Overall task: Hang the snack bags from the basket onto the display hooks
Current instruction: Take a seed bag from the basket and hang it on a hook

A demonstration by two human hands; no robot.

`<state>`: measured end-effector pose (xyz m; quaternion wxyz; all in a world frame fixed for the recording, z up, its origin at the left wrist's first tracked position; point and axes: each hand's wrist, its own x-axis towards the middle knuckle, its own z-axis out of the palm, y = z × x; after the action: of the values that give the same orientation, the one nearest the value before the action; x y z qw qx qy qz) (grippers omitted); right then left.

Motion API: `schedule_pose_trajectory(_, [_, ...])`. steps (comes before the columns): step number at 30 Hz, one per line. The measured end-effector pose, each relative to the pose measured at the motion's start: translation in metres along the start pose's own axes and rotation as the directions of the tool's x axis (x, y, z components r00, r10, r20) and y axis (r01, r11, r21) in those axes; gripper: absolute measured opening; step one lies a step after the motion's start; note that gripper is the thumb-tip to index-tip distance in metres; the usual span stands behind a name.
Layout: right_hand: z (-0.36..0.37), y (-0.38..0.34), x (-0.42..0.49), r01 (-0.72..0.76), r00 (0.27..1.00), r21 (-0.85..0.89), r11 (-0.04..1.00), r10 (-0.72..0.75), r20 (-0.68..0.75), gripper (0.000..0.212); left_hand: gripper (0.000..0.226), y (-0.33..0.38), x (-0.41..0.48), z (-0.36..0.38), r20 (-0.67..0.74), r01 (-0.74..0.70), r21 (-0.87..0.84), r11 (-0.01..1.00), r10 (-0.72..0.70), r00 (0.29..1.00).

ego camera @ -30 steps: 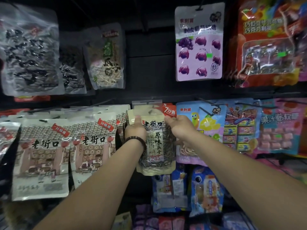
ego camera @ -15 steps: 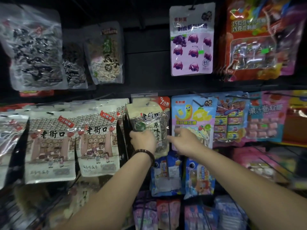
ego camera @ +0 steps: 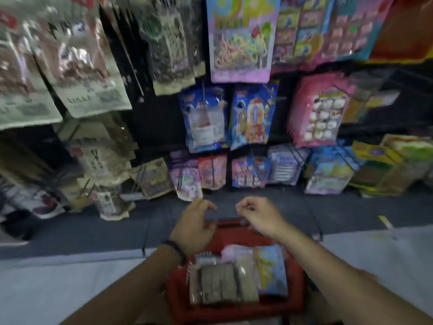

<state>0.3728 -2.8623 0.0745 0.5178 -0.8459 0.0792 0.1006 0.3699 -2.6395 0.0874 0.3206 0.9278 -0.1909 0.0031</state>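
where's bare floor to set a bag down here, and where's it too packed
Free: the light floor left of the red basket, and the dark strip between the basket and the lowest hanging bags. Crowded: the basket, full of snack bags, and the display above.

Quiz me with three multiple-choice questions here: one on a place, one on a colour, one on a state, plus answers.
1. Where is the basket? A below the hands; B on a hook; C on a shelf.
2. Its colour? A blue; B red; C green.
3. What do the left hand and right hand hold? A a bag each; B one shared bag; C nothing.
Answers: A, it sits under both hands; B, its rim is red; C, both hands are empty above the snack bags.
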Motion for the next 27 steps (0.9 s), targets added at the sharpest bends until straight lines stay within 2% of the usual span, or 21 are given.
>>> schedule_pose_trajectory(3, [0.037,0.079,-0.012,-0.217,0.976,0.082,0.973,0.217,0.007,0.027,0.024,-0.038,-0.031,0.043,0.154,0.066,0.055,0.996,-0.074,0.985])
schedule_pose_trajectory(5, [0.056,0.118,-0.022,-0.376,0.927,0.096,0.922,0.375,0.026,0.026,0.024,-0.057,-0.048,0.063,0.256,0.097,0.085,0.992,-0.116,0.96])
schedule_pose_trajectory(9, [0.086,0.167,-0.033,-0.55,0.834,0.036,0.835,0.546,0.082,0.013,0.02,-0.091,-0.071,0.087,0.399,0.165,0.146,0.975,-0.21,0.893])
schedule_pose_trajectory(12, [0.099,0.193,-0.027,-0.612,0.79,-0.042,0.79,0.612,0.008,0.016,0.023,-0.099,-0.073,0.097,0.514,0.138,0.176,0.975,-0.211,0.832])
schedule_pose_trajectory(15, [0.107,0.205,-0.018,-0.671,0.741,-0.061,0.739,0.671,-0.031,0.028,0.018,-0.097,-0.067,0.107,0.512,0.139,0.147,0.979,-0.196,0.837])
schedule_pose_trajectory(18, [0.119,0.216,-0.007,-0.682,0.731,-0.045,0.73,0.683,-0.008,0.042,0.014,-0.099,-0.062,0.116,0.493,0.149,0.099,0.984,-0.178,0.852])
schedule_pose_trajectory(21, [0.132,0.216,-0.003,-0.698,0.715,0.134,0.704,0.693,0.086,0.032,0.016,-0.107,-0.058,0.118,0.491,0.158,0.091,0.983,-0.182,0.852])
schedule_pose_trajectory(23, [0.136,0.216,0.0,-0.706,0.706,0.158,0.69,0.704,0.078,0.014,0.021,-0.112,-0.055,0.119,0.496,0.188,0.106,0.976,-0.216,0.841])
schedule_pose_trajectory(24, [0.137,0.218,0.002,-0.709,0.701,0.171,0.684,0.71,0.069,0.012,0.022,-0.114,-0.054,0.119,0.498,0.206,0.118,0.971,-0.237,0.834])
schedule_pose_trajectory(27, [0.135,0.22,0.004,-0.693,0.721,0.154,0.704,0.677,0.149,0.043,0.022,-0.117,-0.052,0.122,0.493,0.251,0.124,0.96,-0.279,0.824])
